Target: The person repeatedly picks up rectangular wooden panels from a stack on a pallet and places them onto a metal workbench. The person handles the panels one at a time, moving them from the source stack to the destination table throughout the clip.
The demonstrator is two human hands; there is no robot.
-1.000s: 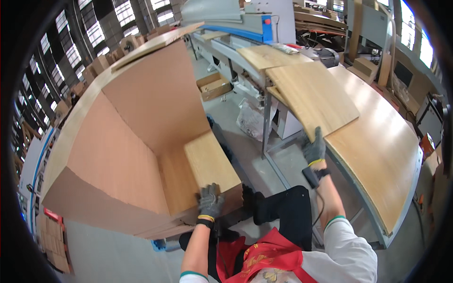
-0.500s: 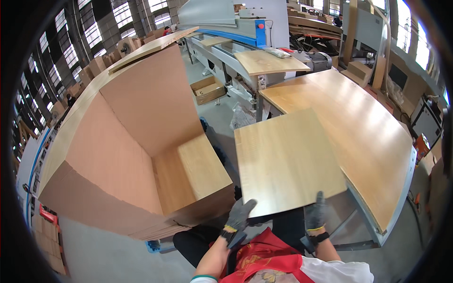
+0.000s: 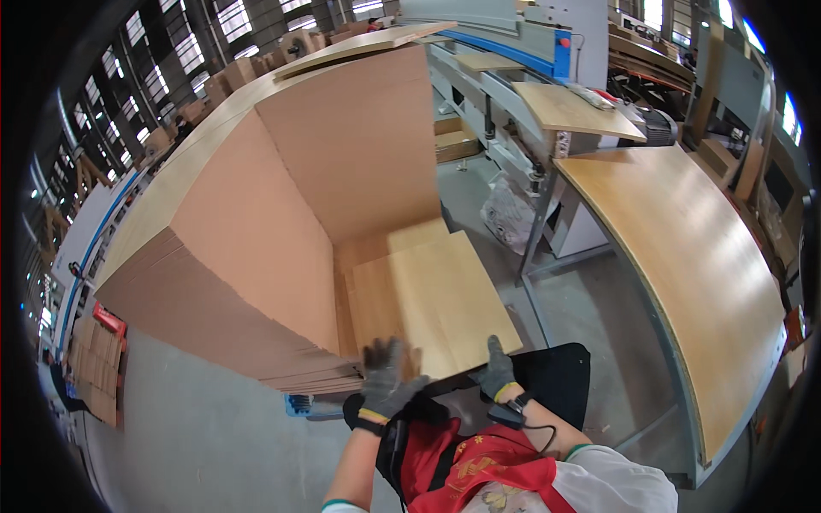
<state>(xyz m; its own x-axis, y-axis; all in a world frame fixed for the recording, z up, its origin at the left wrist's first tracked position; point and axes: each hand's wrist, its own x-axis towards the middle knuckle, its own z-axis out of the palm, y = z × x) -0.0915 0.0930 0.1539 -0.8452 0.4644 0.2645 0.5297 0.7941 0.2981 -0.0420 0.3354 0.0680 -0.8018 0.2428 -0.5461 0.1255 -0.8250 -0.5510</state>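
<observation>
A pale square wooden panel (image 3: 453, 299) lies over the low stack of boards (image 3: 421, 232) beside a tall stack. My left hand (image 3: 389, 378), in a grey glove, is open against the panel's near left corner, its fingers stretched out and spread. My right hand (image 3: 496, 369), gloved too, grips the near right edge with one digit up along the panel; its other fingers are partly hidden.
A tall stack of boards (image 3: 256, 214) with a pinkish-brown side rises at left. To the right stands a metal-framed table with a glossy wooden top (image 3: 684, 248). Behind are a long blue-and-grey machine (image 3: 505, 47), a cardboard box (image 3: 453, 141) and a plastic bag (image 3: 509, 214).
The panel has moved left from beside the table onto the low stack. My left hand has opened from the panel's edge and spread its fingers; the view has turned left.
</observation>
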